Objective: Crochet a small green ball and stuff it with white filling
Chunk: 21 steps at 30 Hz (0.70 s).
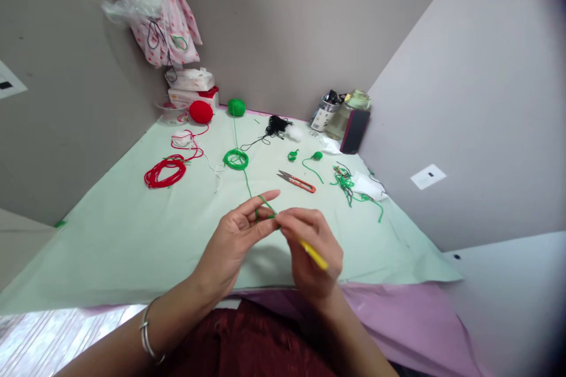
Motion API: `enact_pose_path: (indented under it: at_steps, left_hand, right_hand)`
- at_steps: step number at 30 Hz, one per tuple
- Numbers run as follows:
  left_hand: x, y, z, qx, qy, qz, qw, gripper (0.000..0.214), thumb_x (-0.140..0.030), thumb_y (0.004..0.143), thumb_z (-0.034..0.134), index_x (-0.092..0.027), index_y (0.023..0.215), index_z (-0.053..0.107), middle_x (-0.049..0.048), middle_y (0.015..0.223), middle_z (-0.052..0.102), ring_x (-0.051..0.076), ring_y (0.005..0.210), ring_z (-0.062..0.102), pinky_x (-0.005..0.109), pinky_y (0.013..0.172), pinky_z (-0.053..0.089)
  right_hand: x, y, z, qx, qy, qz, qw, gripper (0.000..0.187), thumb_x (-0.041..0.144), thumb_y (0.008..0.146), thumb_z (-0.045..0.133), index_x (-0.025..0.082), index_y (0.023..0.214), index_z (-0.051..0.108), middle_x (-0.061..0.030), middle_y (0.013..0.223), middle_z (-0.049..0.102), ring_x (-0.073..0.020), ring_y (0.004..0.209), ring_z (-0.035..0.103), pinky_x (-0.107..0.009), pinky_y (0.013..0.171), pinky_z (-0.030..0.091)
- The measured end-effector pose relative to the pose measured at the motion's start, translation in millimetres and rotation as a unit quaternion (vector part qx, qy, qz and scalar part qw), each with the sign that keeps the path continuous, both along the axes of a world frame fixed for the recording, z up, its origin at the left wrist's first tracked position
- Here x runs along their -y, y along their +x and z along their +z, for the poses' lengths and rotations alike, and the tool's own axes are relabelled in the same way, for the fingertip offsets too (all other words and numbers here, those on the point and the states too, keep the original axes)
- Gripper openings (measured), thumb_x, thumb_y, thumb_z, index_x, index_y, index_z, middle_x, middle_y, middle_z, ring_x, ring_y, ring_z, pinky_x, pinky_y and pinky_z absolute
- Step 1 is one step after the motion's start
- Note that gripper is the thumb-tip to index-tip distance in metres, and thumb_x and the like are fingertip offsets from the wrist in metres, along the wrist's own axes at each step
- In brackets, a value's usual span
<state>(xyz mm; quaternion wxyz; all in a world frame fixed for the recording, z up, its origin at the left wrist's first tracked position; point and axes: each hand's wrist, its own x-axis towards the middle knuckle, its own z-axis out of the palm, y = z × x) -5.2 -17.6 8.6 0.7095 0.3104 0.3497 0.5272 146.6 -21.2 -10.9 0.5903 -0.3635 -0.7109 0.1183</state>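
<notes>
The green yarn [267, 206] is between the person's two hands, above the near part of the table. It is a thin, smooth-looking, bright green strand, drawn taut from the raised left index finger down to the meeting fingertips; more of it passes across the inside of the left fingers. What is worked at the fingertips shows only as a small dark green bit, too covered by the fingers to make out.

The left hand [234, 237] pinches the yarn between thumb and fingers, with the index finger stretched out. The right hand [313, 250] is closed around a yellow-handled tool [315, 254], whose blurred handle slants out below the fingers; its tip is hidden. The fingertips of both hands appear to touch.

From the left hand the strand runs away over the pale green tabletop [177, 247] to a loose round coil of green yarn [236, 159], and a finer-looking length leads on to a compact green ball [236, 108] near the back wall. Orange-handled thread snips [296, 181] lie just beyond the hands, between the coil and a tangle of green and dark yarn scraps [347, 182].
</notes>
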Motion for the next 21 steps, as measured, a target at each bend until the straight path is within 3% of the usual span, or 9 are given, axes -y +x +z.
enact_pose_path:
  at_steps: [2,5,9,14,21]
  left_hand:
    - [-4,-1,-1.8,0.041,-0.033,-0.041,0.998,0.041,-0.030,0.079,0.088,-0.024,0.119,0.080,0.0016,0.093,0.072,0.016,0.092,0.062,0.030,0.095,0.044]
    - [-9,-5,-4.5,0.083,-0.053,-0.079,0.992,0.032,-0.029,0.081,0.086,-0.019,0.112,0.083,0.0045,0.096,0.073,0.017,0.091,0.063,0.034,0.099,0.046]
    - [-8,-8,-5.1,0.014,-0.010,-0.036,0.999,0.032,-0.029,0.080,0.086,-0.025,0.112,0.083,0.0019,0.093,0.073,0.017,0.091,0.062,0.032,0.097,0.045]
    - [-2,-6,-3.3,-0.066,0.043,-0.021,0.997,0.029,-0.032,0.083,0.084,-0.030,0.112,0.084,0.0018,0.094,0.075,0.018,0.091,0.059,0.031,0.091,0.043]
    - [-2,-7,1.1,-0.044,0.025,-0.020,0.999,0.026,-0.031,0.083,0.083,-0.029,0.108,0.084,0.0005,0.092,0.069,0.014,0.076,0.053,0.029,0.082,0.043]
  right_hand:
    - [2,2,-1.2,0.039,0.043,-0.016,0.998,0.034,0.007,0.094,0.067,0.030,0.117,0.078,-0.0083,0.107,0.075,-0.0217,0.095,0.072,-0.036,0.077,0.060]
    - [1,7,3.1,-0.043,-0.020,-0.002,0.999,0.028,0.011,0.098,0.062,0.029,0.111,0.079,-0.0056,0.095,0.075,-0.0193,0.083,0.070,-0.034,0.071,0.058]
    - [-4,7,9.1,-0.179,-0.134,0.072,0.972,0.021,0.021,0.102,0.059,0.025,0.099,0.079,-0.0033,0.087,0.072,-0.0158,0.070,0.064,-0.033,0.065,0.055]
    - [-7,6,4.9,-0.173,-0.168,0.108,0.964,0.018,0.023,0.102,0.062,0.026,0.101,0.080,-0.0042,0.094,0.077,-0.0162,0.079,0.067,-0.031,0.070,0.055]
    - [-7,11,5.4,-0.260,-0.220,0.167,0.925,0.021,0.031,0.106,0.056,0.023,0.100,0.074,-0.0053,0.096,0.079,-0.0158,0.074,0.070,-0.032,0.071,0.059]
